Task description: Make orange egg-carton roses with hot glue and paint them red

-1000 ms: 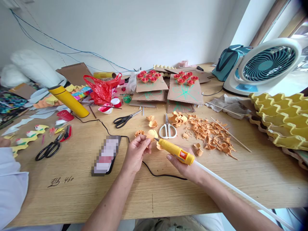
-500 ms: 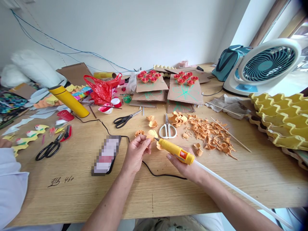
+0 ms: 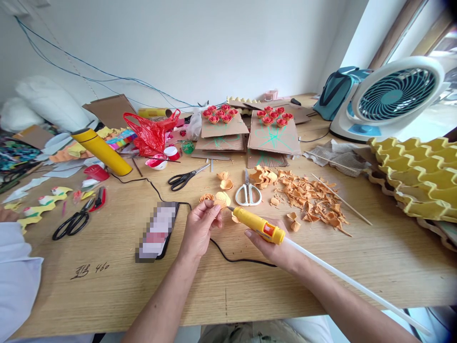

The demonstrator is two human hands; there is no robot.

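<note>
My left hand point(image 3: 202, 224) pinches a small orange egg-carton petal point(image 3: 220, 203) between thumb and fingertips. In my right hand point(image 3: 271, 243) is a yellow glue gun point(image 3: 255, 223), its nozzle at the petal's right edge. A long white glue stick point(image 3: 350, 281) sticks out of the gun's back end. Just beyond my left fingertips lie an orange rolled flower point(image 3: 206, 197) and a paler cup piece. Farther up are several orange carton cups point(image 3: 226, 184). White-handled scissors point(image 3: 249, 194) lie beyond the glue gun.
Orange carton scraps point(image 3: 310, 195) and a thin stick point(image 3: 341, 198) lie to the right, before stacked yellow egg trays point(image 3: 414, 176) and a fan point(image 3: 392, 105). Red flowers point(image 3: 220, 113) stand on cardboard behind. A phone point(image 3: 159, 231), black scissors point(image 3: 73, 223) and a person's white sleeve point(image 3: 17, 276) are left.
The glue gun and my right hand have shifted slightly left, with the nozzle still by the petal. My left hand has moved slightly left too, keeping its pinch.
</note>
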